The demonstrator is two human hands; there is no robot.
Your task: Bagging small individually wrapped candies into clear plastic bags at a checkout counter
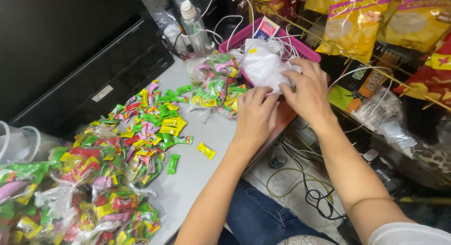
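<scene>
My left hand (255, 114) lies palm down at the table edge with its fingers together, tips pressing the near corner of the bundle of thin white plastic bags (264, 66). My right hand (308, 91) is curled over the bundle's right side, thumb and fingertips pinched on a fold of it. The bundle sits partly in the pink basket (300, 47), just ahead of both hands, spilling over the basket's near rim onto the grey table (197, 174). To peel one bag off cleanly, I judge the left hand should pin the stack flat while the right rubs only the top layer loose at its edge; grabbing deeper would likely drag several sheets along. A filled clear bag of candies (215, 85) lies touching the bundle on its left, close to my left fingertips. Loose wrapped candies (150, 123) in green, yellow, pink and red spread further left, well apart from the hands, with more tied candy bags (89, 198) nearer me.
</scene>
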